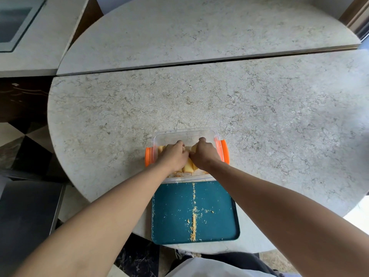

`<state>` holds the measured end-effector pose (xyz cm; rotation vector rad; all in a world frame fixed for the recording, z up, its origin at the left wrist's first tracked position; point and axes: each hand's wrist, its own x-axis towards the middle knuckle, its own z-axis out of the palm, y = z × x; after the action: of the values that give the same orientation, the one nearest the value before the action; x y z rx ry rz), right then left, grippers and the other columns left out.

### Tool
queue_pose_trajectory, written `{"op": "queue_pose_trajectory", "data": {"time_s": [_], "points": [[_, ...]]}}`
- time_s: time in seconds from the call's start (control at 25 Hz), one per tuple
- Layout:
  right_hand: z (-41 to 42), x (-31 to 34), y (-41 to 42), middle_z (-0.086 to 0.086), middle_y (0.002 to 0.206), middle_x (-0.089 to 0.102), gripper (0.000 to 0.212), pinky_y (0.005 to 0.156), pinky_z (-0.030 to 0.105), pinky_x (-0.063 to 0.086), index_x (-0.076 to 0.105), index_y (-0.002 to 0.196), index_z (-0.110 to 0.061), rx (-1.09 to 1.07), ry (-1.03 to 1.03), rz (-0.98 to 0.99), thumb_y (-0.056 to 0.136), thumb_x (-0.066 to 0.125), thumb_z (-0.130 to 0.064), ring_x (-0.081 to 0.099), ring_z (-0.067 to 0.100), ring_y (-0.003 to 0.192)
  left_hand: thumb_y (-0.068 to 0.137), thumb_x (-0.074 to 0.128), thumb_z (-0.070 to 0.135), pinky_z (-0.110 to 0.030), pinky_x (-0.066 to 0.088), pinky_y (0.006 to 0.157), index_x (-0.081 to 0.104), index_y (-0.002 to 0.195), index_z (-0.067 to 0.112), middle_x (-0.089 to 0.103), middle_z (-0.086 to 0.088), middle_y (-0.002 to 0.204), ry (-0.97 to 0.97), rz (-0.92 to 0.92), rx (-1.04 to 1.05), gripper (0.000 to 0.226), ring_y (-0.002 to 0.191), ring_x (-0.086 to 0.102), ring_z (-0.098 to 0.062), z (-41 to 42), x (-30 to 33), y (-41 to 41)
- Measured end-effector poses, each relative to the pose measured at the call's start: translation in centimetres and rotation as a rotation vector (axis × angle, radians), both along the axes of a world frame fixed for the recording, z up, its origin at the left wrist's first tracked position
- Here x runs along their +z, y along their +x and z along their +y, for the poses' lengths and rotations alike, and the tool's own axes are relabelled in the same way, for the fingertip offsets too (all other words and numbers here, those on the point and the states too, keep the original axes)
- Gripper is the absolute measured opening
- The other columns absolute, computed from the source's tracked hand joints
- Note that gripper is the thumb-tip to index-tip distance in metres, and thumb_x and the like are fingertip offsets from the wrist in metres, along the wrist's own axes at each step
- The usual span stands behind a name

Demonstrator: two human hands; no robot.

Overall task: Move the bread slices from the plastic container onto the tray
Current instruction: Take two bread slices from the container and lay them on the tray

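Both hands reaching into container [186,134], left hand [174,155] and right hand [203,153] curling together around bread [188,167], likely gathering slices as one stack. Tray [171,216] lying just beside container, holding only crumbs [193,218]; short carry.

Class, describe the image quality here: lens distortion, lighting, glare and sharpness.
Head view: wide-angle lens bows the table edges; soft, even daylight with faint shadows; overexposed glare at the right edge; hands and bread slices slightly soft; tray crumbs sharp.
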<state>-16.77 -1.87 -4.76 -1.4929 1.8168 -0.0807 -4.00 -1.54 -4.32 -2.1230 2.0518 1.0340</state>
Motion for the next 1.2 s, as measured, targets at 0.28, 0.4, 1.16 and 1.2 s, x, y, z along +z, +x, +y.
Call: {"op": "queue_pose_trajectory", "data": {"time_s": [0.28,0.4,1.16,1.2], "points": [[0.4,-0.1,0.0,0.021,0.118,0.066,0.048,0.071,0.035,0.046,0.039,0.135,-0.001,0.011,-0.026,0.035,0.093,0.06,-0.012,0.064,0.037,0.106,0.088,0.061,0.026,-0.037,0.054,0.078,0.051,0.132,0.014,0.069,-0.012,0.114,-0.007,0.001,0.141,0.047,0.097,0.065,-0.031,0.2,-1.0,-0.3],[0.5,0.2,-0.1,0.022,0.119,0.066,0.048,0.071,0.034,0.046,0.038,0.137,0.0,0.021,-0.035,0.052,0.093,0.057,-0.005,0.064,0.038,0.107,0.084,0.064,0.015,-0.039,0.056,0.082,0.056,0.128,0.015,0.069,-0.011,0.115,-0.031,-0.003,0.168,0.044,0.101,0.065,-0.03,0.4,-1.2,-0.2],[7.3,5.7,-4.7,0.004,0.101,0.067,0.043,0.073,0.041,0.06,0.056,0.123,-0.012,-0.448,-0.229,-0.577,0.082,0.067,-0.017,0.068,0.022,0.091,0.082,0.063,-0.008,-0.032,0.058,0.069,0.065,0.117,0.014,0.075,-0.005,0.104,-0.225,0.808,0.673,0.041,0.084,0.072,-0.009,7.0,5.8,6.8],[8.1,5.8,-5.1,0.008,0.104,0.069,0.041,0.08,0.046,0.059,0.058,0.121,-0.012,-0.493,-0.207,-0.653,0.082,0.068,-0.015,0.069,0.027,0.095,0.084,0.063,-0.009,-0.033,0.059,0.071,0.066,0.116,0.013,0.075,-0.006,0.105,-0.218,0.872,0.705,0.04,0.089,0.072,-0.011,7.8,6.2,7.4]]}}
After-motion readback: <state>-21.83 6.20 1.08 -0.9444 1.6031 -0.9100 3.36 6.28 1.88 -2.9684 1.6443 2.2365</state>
